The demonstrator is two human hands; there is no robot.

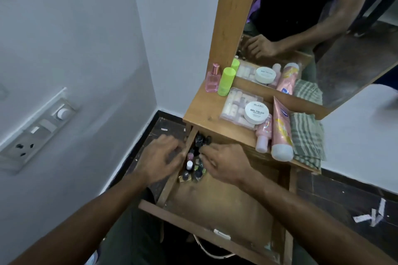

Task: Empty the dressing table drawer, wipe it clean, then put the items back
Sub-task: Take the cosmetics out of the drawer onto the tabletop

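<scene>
Bottles (195,162) stand bunched in the drawer's (217,204) far left corner, just under the right hand's (224,164) loose, empty fingers, while the left hand (160,158), blurred and empty too, hovers outside the wall.

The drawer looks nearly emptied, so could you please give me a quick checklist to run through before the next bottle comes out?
1. Drawer pulled out far enough to reach in: ok.
2. Small bottles left in its far left corner, so not emptied: not ok.
3. Right hand at the bottles: ok; whether it grips one: cannot tell.
4. Left hand free, fingers spread beside the drawer's left wall: ok, though blurred.
5. Bare space on the shelf for more items: ok.
6. Checked cloth ready on the shelf for wiping: ok.
</scene>
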